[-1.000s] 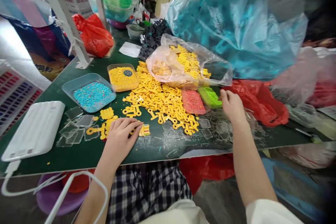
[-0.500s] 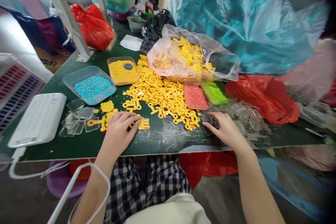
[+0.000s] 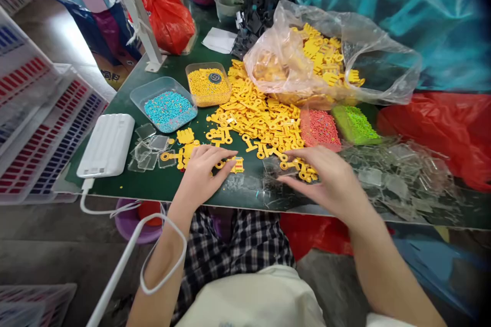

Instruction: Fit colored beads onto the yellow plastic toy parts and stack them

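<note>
On the green tabletop, my left hand (image 3: 203,171) has thumb and fingertips closed on a small yellow plastic piece (image 3: 238,165) with rows of coloured beads in it. My right hand (image 3: 326,179) reaches in from the right, thumb and forefinger apart, with a thin clear plastic square (image 3: 275,167) between their tips. The square is just right of the beaded piece and apart from it. Behind both hands spreads a heap of yellow plastic parts (image 3: 264,117). Loose yellow pieces (image 3: 186,136) lie behind my left hand.
Trays of blue beads (image 3: 169,111), yellow beads (image 3: 209,84), red beads (image 3: 320,129) and green beads (image 3: 356,123) stand around the heap. Clear plastic squares (image 3: 399,184) pile up at right, others (image 3: 149,148) at left. A white power bank (image 3: 107,144) with a cable sits at left.
My right hand has moved left with the clear square, toward the beaded yellow piece. My left hand stays at that piece. The camera view has shifted, so the table appears farther right and higher.
</note>
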`<state>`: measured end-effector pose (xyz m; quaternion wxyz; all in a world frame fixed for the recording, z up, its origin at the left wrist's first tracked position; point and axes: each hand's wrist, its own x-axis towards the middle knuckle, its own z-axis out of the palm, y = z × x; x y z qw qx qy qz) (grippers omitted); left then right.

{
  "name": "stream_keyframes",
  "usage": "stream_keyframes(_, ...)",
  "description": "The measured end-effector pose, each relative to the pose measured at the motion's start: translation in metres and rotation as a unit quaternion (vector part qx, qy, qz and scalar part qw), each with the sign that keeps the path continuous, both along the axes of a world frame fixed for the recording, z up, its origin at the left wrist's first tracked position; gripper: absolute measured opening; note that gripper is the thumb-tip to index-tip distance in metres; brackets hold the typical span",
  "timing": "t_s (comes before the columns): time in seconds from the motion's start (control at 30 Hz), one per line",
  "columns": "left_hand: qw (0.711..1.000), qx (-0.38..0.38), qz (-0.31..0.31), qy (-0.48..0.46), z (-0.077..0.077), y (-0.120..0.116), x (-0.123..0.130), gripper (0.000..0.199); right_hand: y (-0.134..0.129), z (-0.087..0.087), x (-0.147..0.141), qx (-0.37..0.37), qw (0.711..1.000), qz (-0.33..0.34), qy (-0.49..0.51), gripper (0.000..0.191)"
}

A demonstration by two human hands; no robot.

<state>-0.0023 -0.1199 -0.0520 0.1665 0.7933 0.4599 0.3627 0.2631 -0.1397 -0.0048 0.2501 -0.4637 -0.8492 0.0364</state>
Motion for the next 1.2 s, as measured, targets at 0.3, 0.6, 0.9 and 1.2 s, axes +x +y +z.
stream_keyframes(0.3, 0.991, -0.062, -0.097, -0.073, -0.005, -0.004, -0.001, 0.03, 0.0, -0.021, -0.066, -0.02, 0.997, 0.048, 0.06, 0.029)
stream_keyframes(0.6, 0.999, 0.002, 0.004, -0.052, -0.007, -0.003, 0.0, 0.025, -0.118, -0.074, -0.024, -0.089, 0.994, 0.036, 0.049, 0.013)
stream_keyframes(0.9, 0.999, 0.008, 0.031, -0.033, -0.008, -0.003, 0.001, 0.026, -0.229, -0.149, 0.005, -0.297, 0.941, -0.162, 0.024, 0.024)
stream_keyframes(1.2, 0.999, 0.018, 0.028, -0.023, -0.004, 0.0, 0.002, 0.022, -0.205, -0.153, 0.003, -0.327, 0.936, -0.128, -0.019, 0.032)
